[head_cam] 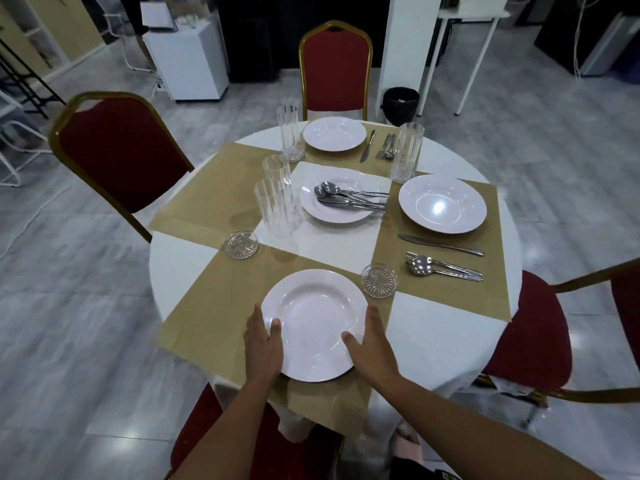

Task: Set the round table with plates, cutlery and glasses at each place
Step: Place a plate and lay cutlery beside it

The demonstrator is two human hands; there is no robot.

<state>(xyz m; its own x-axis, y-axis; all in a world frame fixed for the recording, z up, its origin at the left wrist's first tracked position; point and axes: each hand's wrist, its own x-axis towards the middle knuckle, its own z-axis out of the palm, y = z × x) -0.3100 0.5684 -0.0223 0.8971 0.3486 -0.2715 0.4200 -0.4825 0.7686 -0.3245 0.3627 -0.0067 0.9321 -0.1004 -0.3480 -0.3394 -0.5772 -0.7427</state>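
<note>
Step in hand, we judge: seating the white plate [313, 323] on the near tan placemat [207, 323] at the desk [433, 323] edge. Left hand [263, 344] and right hand [372, 344] pinch its rim, thumbs on top, fingers [257, 313] along the edge. Next: release, fetch cutlery [353, 199] from the centre plate [327, 216].

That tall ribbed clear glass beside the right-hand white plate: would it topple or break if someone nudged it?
Probably tips easily: the tall ribbed clear glass is narrow and high over a small base. On its side it would likely roll, being round. It may be breakable, though glass or plastic cannot be told.
</note>
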